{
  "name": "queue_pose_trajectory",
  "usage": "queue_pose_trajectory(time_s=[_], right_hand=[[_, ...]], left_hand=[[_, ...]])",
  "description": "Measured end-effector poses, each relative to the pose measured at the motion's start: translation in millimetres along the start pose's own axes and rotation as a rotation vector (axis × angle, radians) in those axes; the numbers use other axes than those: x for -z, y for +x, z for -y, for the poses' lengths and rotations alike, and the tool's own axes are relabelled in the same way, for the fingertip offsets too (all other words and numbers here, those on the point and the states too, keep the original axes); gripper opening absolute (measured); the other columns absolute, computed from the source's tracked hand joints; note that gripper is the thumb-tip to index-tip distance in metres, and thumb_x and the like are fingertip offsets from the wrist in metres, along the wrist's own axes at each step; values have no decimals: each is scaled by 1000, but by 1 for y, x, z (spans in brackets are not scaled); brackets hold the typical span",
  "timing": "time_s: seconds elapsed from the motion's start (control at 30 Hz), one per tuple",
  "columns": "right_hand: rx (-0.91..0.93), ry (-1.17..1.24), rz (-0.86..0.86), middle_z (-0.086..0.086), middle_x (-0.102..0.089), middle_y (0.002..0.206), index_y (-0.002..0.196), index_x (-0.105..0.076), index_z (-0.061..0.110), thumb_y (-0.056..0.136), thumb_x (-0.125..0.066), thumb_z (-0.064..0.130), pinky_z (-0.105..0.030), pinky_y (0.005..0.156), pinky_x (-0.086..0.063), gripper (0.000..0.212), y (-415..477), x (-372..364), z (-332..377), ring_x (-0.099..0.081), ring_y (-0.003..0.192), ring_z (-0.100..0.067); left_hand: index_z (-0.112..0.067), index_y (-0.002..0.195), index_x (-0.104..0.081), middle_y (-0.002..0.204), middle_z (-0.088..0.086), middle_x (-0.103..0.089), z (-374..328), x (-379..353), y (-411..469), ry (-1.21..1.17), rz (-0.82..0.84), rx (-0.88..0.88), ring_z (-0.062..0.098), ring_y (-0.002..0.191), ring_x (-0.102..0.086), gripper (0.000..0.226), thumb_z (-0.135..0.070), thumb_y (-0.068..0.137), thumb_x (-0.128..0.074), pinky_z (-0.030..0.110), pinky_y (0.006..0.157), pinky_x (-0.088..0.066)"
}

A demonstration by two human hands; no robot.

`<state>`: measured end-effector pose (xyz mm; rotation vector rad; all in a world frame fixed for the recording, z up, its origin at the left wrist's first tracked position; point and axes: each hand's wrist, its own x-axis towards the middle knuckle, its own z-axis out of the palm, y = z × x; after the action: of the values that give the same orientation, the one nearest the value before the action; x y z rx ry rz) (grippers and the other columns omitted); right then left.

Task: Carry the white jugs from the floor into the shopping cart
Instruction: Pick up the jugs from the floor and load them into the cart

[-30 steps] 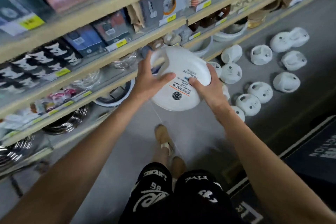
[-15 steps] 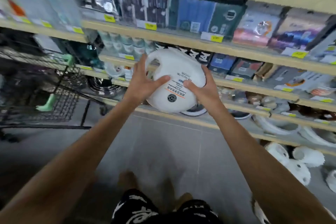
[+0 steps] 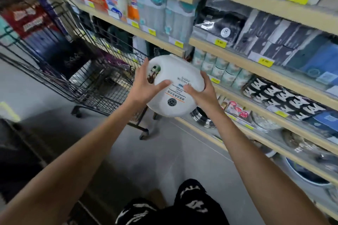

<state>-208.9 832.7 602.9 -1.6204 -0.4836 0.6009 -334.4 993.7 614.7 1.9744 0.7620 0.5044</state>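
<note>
I hold a white jug (image 3: 176, 76) with a printed label and a moulded handle hole, tilted on its side at chest height. My left hand (image 3: 146, 84) grips its left side next to the handle hole. My right hand (image 3: 201, 93) clasps its right side and lower edge. The black wire shopping cart (image 3: 87, 78) stands just to the left of the jug, its near corner behind my left hand. The jugs on the floor are out of view.
Store shelves (image 3: 256, 67) packed with boxed goods, bowls and yellow price tags run along the right side. A grey concrete floor (image 3: 164, 160) lies below. The cart's wheels (image 3: 144, 134) rest on it ahead of my legs.
I have turned left with the jug held in both hands. The floor jugs have left the view, and the cart, at the far left half a second ago, now sits right beside the jug.
</note>
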Motion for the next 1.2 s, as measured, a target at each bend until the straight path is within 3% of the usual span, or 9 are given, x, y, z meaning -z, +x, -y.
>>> queue_pose_trajectory(time_s=[0.1, 0.27, 0.47, 0.67, 0.8, 0.9, 1.03, 1.1, 1.2], right_hand=[[-19, -44, 116, 17, -61, 102, 110, -46, 36, 75, -79, 16, -10, 65, -49, 52, 41, -40, -6, -63, 86, 5], [-144, -99, 334, 5, -61, 119, 136, -39, 24, 69, -84, 25, -22, 78, -56, 80, 115, -99, -19, -63, 103, -9], [-214, -133, 475, 16, -56, 102, 120, -38, 34, 79, -74, 8, -6, 58, -47, 60, 205, -162, -34, -57, 89, 0], [-240, -236, 521, 3, -51, 128, 129, -35, 45, 47, -84, 53, -48, 91, -52, 96, 276, -226, -56, -54, 115, -21], [-234, -281, 547, 6, -50, 124, 134, -27, 48, 54, -85, 50, -44, 89, -49, 99, 304, -262, -58, -52, 113, -22], [-228, -269, 532, 6, -43, 119, 141, -27, 34, 69, -83, 27, -30, 77, -43, 91, 320, -288, -61, -46, 108, -15], [-162, -373, 509, 6, -36, 126, 142, -23, 34, 68, -83, 33, -36, 90, -39, 95, 342, -332, -73, -33, 110, -8], [-183, -393, 478, 6, -32, 138, 143, -18, 37, 64, -83, 39, -44, 97, -39, 103, 355, -360, -83, -32, 116, -8], [-183, -425, 394, 6, -31, 141, 142, -15, 42, 54, -85, 46, -57, 98, -42, 113, 377, -407, -106, -36, 125, -15]], left_hand=[[-19, 149, -20, 149, 6, -27, 29, 30, 24, -1, -30, 67, 20, 139, -27, 104, -55, 68, -76, 42, 116, -25], [-18, 150, -15, 152, 3, -21, 80, 68, 74, 8, -51, 153, 19, 138, -26, 119, -70, 58, -68, 42, 115, -26], [-24, 143, -29, 142, 4, -41, 148, 109, 159, 81, 23, 283, 23, 129, -44, 109, -74, 57, -73, 49, 104, -42], [-36, 142, -22, 146, 7, -31, 196, 142, 219, -23, 55, 416, 28, 132, -41, 113, -70, 51, -79, 58, 99, -44], [-45, 135, -22, 143, 6, -34, 222, 158, 249, -48, 42, 507, 30, 130, -41, 105, -81, 49, -69, 60, 98, -43], [-35, 142, -18, 141, 2, -35, 233, 173, 272, -108, 36, 522, 25, 123, -46, 124, -87, 40, -65, 47, 93, -50], [-18, 146, -14, 134, -5, -39, 263, 195, 303, -245, 99, 523, 11, 102, -53, 123, -69, 51, -74, 13, 63, -50], [-22, 143, -19, 131, -5, -44, 295, 209, 322, -278, 109, 564, 14, 105, -55, 120, -81, 48, -63, 21, 72, -55], [-29, 144, -24, 142, 6, -42, 352, 229, 360, -303, 179, 648, 28, 125, -47, 98, -86, 65, -41, 55, 98, -44]])
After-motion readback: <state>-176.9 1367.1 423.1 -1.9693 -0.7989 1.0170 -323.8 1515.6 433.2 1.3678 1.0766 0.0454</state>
